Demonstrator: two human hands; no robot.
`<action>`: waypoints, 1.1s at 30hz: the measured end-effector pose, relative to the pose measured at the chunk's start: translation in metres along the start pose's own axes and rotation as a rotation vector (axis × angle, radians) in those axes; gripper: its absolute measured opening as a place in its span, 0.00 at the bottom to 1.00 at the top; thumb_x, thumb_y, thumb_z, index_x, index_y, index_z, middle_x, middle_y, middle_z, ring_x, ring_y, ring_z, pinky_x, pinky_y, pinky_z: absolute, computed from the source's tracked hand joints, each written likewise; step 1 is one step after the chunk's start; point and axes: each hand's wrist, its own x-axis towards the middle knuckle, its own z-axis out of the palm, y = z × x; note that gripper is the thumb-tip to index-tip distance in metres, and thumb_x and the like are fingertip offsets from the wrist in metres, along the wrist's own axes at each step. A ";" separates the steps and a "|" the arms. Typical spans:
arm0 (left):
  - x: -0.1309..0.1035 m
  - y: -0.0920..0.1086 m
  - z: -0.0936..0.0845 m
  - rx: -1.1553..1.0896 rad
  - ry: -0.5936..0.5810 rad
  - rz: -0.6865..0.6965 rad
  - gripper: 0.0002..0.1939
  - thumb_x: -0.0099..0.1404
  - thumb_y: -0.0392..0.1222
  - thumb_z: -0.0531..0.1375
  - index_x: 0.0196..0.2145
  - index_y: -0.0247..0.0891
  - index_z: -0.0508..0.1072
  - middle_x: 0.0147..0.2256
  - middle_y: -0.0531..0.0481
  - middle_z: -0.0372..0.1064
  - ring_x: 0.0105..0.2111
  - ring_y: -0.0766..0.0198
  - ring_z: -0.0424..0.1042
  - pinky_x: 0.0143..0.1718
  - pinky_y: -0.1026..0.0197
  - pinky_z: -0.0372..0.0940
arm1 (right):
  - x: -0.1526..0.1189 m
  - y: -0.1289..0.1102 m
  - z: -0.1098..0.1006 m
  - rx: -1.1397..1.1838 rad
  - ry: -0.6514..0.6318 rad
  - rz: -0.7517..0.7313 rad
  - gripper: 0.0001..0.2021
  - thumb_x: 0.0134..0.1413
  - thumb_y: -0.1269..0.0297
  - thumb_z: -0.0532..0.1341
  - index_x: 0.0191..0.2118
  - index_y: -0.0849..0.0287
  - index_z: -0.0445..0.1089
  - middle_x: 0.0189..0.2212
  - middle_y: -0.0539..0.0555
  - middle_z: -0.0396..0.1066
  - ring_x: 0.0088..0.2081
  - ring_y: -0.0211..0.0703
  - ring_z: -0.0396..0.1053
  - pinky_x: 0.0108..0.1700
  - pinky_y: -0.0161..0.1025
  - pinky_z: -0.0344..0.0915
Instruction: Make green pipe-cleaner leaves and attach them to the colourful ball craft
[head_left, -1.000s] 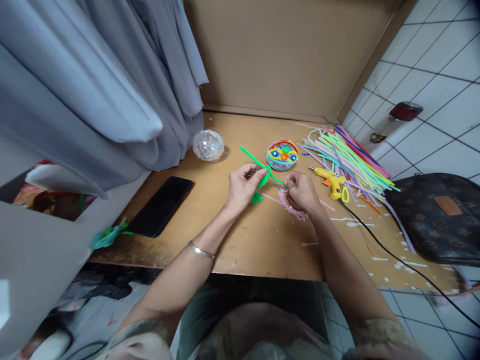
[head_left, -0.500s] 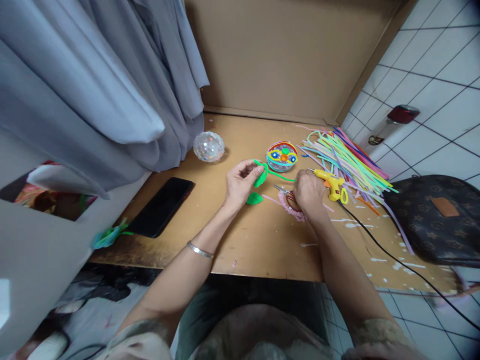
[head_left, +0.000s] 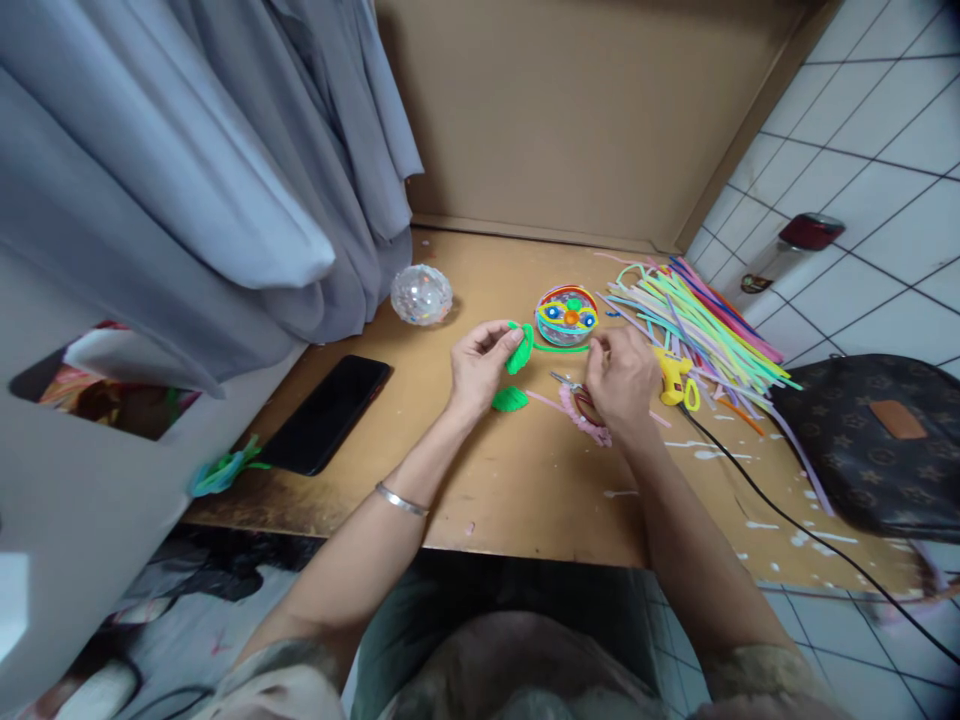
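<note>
My left hand (head_left: 477,372) is closed, thumb and fingers pinching the bent, leaf-shaped end of a green pipe cleaner (head_left: 561,349). Its straight tail runs right to my right hand (head_left: 622,372), whose thumb and forefinger close on the far end. On the tabletop just below the left hand lies a separate green leaf-shaped piece (head_left: 510,400). Dark-red-handled scissors (head_left: 579,397) rest partly beneath the right hand, together with a fuzzy pink pipe-cleaner piece (head_left: 598,434). Behind the hands sits a clear ball decorated with coloured strips (head_left: 568,316).
Loose pipe cleaners (head_left: 697,325) are heaped at the right, beside a yellow glue gun (head_left: 675,380) with a black cord. A dark patterned bag (head_left: 877,450) stands at the right edge. Leftward are a clear ball (head_left: 421,295), a black phone (head_left: 326,413) and a grey curtain (head_left: 247,180).
My right hand has turned slightly and its fingers show more, still at the end of the green pipe cleaner. The tail now bows downward a little. My left hand keeps its pinch.
</note>
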 end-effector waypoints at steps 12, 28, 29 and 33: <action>-0.006 0.003 0.004 -0.006 -0.078 -0.051 0.20 0.45 0.53 0.76 0.28 0.37 0.78 0.25 0.53 0.75 0.24 0.71 0.70 0.29 0.66 0.67 | -0.017 -0.036 -0.003 1.077 -0.377 0.332 0.26 0.59 0.39 0.58 0.23 0.57 0.67 0.17 0.47 0.62 0.19 0.33 0.59 0.24 0.34 0.57; -0.012 0.004 0.006 0.023 -0.349 -0.271 0.26 0.45 0.58 0.75 0.31 0.34 0.76 0.23 0.53 0.73 0.22 0.71 0.70 0.24 0.68 0.65 | -0.005 -0.028 -0.007 1.480 -0.530 0.649 0.25 0.34 0.43 0.76 0.23 0.58 0.66 0.14 0.43 0.63 0.15 0.28 0.57 0.14 0.28 0.53; -0.012 0.004 0.005 0.042 -0.365 -0.287 0.26 0.46 0.59 0.74 0.28 0.34 0.75 0.21 0.53 0.72 0.20 0.71 0.68 0.22 0.68 0.63 | -0.005 -0.028 -0.007 1.468 -0.559 0.650 0.25 0.36 0.43 0.75 0.22 0.58 0.66 0.14 0.44 0.63 0.15 0.29 0.58 0.14 0.28 0.53; -0.013 0.004 0.003 0.126 -0.426 -0.334 0.26 0.53 0.62 0.70 0.23 0.35 0.69 0.18 0.55 0.67 0.15 0.73 0.62 0.17 0.68 0.58 | -0.002 -0.024 -0.010 1.438 -0.642 0.664 0.24 0.40 0.44 0.74 0.20 0.58 0.66 0.13 0.45 0.63 0.15 0.31 0.58 0.14 0.30 0.53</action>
